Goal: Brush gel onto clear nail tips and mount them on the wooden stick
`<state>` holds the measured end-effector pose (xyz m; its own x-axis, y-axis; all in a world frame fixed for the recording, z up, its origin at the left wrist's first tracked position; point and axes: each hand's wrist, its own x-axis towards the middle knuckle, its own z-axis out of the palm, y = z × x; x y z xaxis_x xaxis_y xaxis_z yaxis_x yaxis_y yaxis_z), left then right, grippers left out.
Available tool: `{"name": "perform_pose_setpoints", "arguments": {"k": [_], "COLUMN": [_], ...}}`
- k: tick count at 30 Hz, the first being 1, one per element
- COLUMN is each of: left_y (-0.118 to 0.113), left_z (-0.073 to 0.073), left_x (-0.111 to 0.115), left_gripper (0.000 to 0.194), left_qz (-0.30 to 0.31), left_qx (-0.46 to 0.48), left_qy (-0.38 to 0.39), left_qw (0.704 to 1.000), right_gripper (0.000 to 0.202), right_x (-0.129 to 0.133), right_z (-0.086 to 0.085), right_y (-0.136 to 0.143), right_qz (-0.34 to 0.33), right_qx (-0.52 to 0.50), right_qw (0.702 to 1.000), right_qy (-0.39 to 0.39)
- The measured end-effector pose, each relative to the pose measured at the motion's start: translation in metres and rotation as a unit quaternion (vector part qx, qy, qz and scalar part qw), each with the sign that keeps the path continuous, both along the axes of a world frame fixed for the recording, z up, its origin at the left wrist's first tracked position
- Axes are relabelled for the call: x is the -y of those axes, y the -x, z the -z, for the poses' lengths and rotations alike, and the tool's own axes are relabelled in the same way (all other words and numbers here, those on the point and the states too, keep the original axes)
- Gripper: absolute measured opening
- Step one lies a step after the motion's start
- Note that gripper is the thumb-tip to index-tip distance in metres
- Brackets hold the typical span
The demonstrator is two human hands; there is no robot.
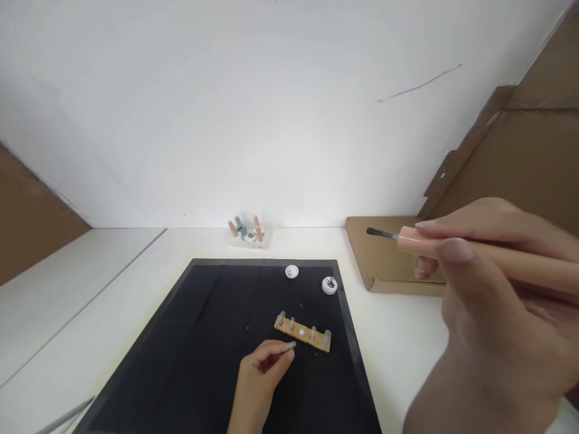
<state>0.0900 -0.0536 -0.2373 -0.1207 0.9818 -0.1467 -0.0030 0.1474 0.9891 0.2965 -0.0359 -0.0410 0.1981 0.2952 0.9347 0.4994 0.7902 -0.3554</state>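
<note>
- Left hand (259, 375) low over the black mat (199, 349); thumb and forefinger pinched narrow on a small greyish piece (290, 346).
- Piece juts past the fingertips, free end to the right and slightly away from the wearer; long axis near level, a little raised at that end in view.
- Wooden strip (302, 332) just beyond the piece, slanting the other way, far left to near right. Translucent stubs (313, 333) stand on it. Contact between piece and strip: cannot tell.
- Right hand (493, 319) well apart, raised and much closer to the camera; thumb and fingers closed around a peach-handled brush (511, 259).
- Brush's long axis runs nearly crosswise; dark bristles (375, 232) lead, pointing left and slightly up.
- From the bristles, the piece lies to the left and lower in view, a wide gap between. Bristles aim over it, not at it.
- Left hand is the nearer to the piece, having it in its grip.
- Beyond the strip, on the mat: shallow white dish (292, 276) and white pot (330, 292), dark bits on top.
</note>
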Motion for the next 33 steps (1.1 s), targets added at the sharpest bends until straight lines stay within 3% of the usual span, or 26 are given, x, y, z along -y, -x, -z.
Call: {"name": "perform_pose_setpoints", "arguments": {"k": [7, 12, 20, 33], "left_y": [-0.025, -0.03, -0.023, -0.019], "left_z": [0.002, 0.008, 0.023, 0.014], "left_x": [-0.015, -0.022, -0.028, -0.028], "left_gripper": [0.037, 0.04, 0.016, 0.017], "left_qz": [-0.061, -0.081, -0.057, -0.047], "left_qx": [-0.051, -0.09, -0.159, -0.243], "left_qy": [-0.045, -0.05, -0.043, -0.045], "left_qw": [0.996, 0.991, 0.985, 0.968], "right_gripper": [0.023, 0.021, 0.019, 0.018], "right_x": [-0.009, -0.016, -0.027, -0.028], "right_z": [0.002, 0.006, 0.011, 0.011], "right_y": [0.0, 0.004, 0.01, 0.02], "right_qz": [-0.008, 0.006, 0.021, -0.001], "right_qx": [-0.007, -0.026, -0.018, 0.003], "right_qw": [0.999, 0.998, 0.997, 0.995], "right_qy": [0.053, 0.06, 0.067, 0.098]}}
